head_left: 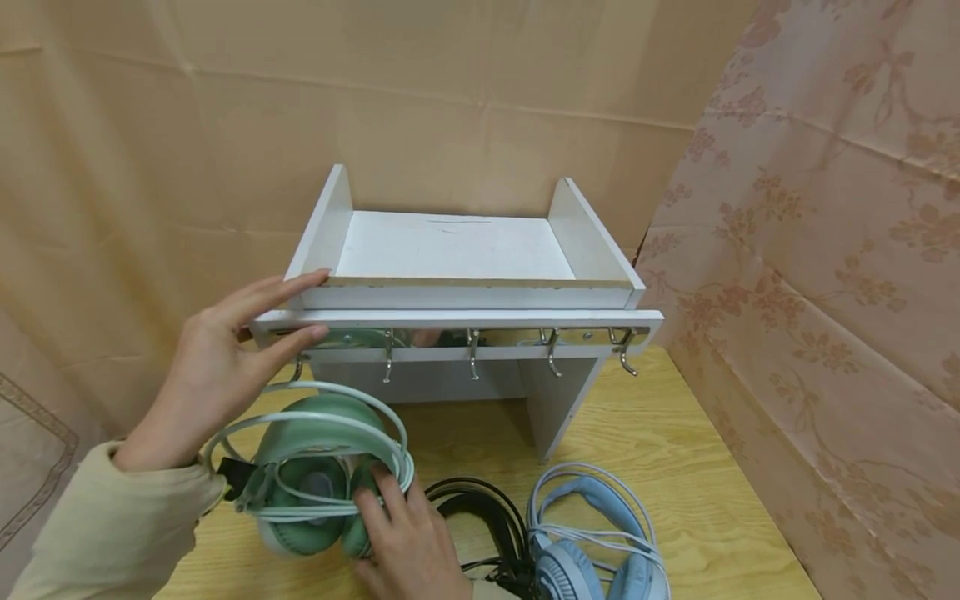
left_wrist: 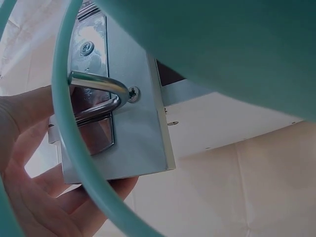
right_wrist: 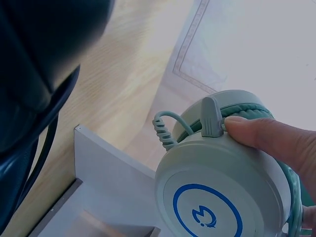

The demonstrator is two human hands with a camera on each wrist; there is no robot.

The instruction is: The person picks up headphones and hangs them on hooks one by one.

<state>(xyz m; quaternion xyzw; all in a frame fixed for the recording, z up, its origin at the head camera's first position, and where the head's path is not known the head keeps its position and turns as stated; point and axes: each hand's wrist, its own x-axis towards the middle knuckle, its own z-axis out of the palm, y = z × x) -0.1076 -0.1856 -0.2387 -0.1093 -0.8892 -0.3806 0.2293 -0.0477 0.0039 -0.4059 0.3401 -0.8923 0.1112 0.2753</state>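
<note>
Green headphones with a pale looped cable are just below the left end of a white shelf. My right hand holds them by an ear cup, its thumb beside the small grey-green tab on the cup. My left hand grips the left end of the shelf's hook board, thumb on the front and fingers over the top and behind. In the left wrist view, a metal hook shows near my thumb. The headphone cable crosses in front of that hook and my fingers.
Several hooks line the board to the right. On the wooden table in front lie black headphones and light blue headphones. A tan cloth backdrop hangs behind; a floral cloth stands to the right.
</note>
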